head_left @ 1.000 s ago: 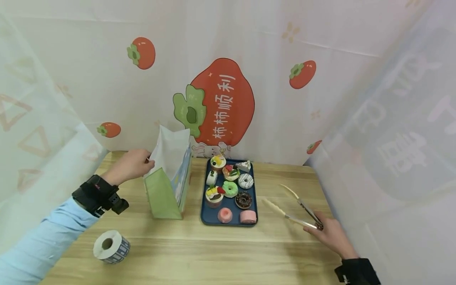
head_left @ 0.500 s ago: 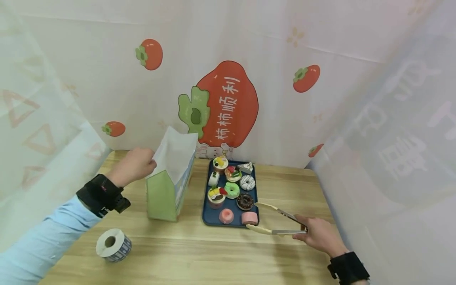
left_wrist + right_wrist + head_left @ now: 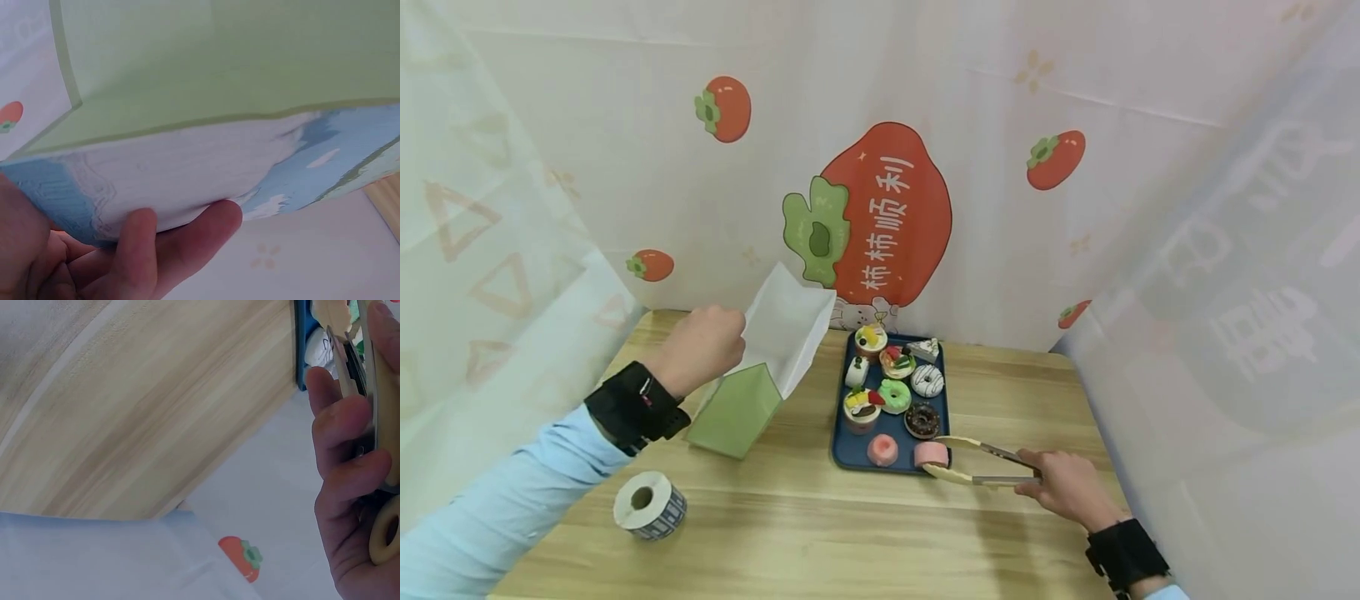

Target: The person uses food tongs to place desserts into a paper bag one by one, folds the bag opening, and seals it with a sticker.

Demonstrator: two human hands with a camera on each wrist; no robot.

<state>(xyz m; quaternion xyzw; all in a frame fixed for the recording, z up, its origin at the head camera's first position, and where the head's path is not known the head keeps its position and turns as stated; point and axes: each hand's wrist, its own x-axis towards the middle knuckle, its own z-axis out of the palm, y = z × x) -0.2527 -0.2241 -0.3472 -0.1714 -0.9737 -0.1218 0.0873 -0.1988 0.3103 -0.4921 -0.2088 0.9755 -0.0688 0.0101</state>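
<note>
My left hand (image 3: pixel 703 348) grips the upper edge of a green paper bag (image 3: pixel 736 414), its fingers (image 3: pixel 187 244) against the blue-and-white side in the left wrist view. The bag leans over to the right, its white-lined mouth facing up. My right hand (image 3: pixel 1070 489) holds metal tongs (image 3: pixel 1003 480) with cream-coloured tips. Those tips lie on either side of a pink roll cake (image 3: pixel 931 452) at the front right corner of a blue tray (image 3: pixel 837 450). In the right wrist view, the fingers (image 3: pixel 344 422) curl round the tongs' handle.
Several toy pastries share the tray, including a chocolate donut (image 3: pixel 922 420), a green donut (image 3: pixel 895 396) and a round pink cake (image 3: pixel 882 450). A roll of labels (image 3: pixel 650 506) stands at the front left of the wooden table (image 3: pixel 820 533). Printed cloth hangs behind and at both sides.
My right hand has brought the tongs leftward to the pink roll cake, their tips now beside it. The upright bag has tipped, its base swinging left, as my left hand moved right.
</note>
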